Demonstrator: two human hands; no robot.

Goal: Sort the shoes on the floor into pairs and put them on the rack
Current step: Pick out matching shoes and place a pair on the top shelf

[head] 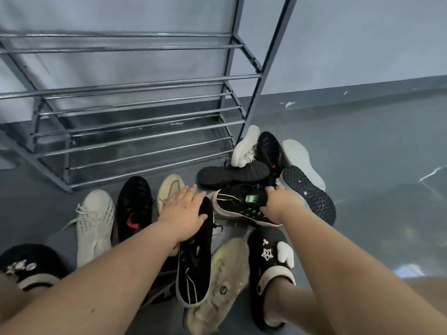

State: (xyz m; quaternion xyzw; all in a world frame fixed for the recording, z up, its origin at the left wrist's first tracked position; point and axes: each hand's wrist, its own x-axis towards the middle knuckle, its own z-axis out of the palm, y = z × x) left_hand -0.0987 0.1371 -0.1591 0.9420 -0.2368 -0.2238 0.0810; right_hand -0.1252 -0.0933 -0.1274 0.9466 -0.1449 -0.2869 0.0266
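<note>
Both arms reached forward and down over the pile. The left hand (185,210) lay palm-down with fingers spread across the toe of a black sneaker with a lime stripe (194,262), gripping its upper edge. The right hand (275,204) was curled tight around the heel collar of its matching black sneaker (238,204), which lay on its side (green tongue label showing).

The floor (362,153) was smooth grey, glossy with reflections, meeting a pale wall with a darker grey band at its foot. The metal rack (135,112) stood against that wall, its tubular tiers bare.

Around the hands lay loose shoes: two black mesh sneakers with red marks (134,206), one left of the hands and one in the far heap; white knit sneakers (95,221), at least three; a beige one (169,189) partly under the left hand; a fuzzy cream shoe (217,286) nearest the camera. The person's feet wore black clogs (268,264) with charms.
</note>
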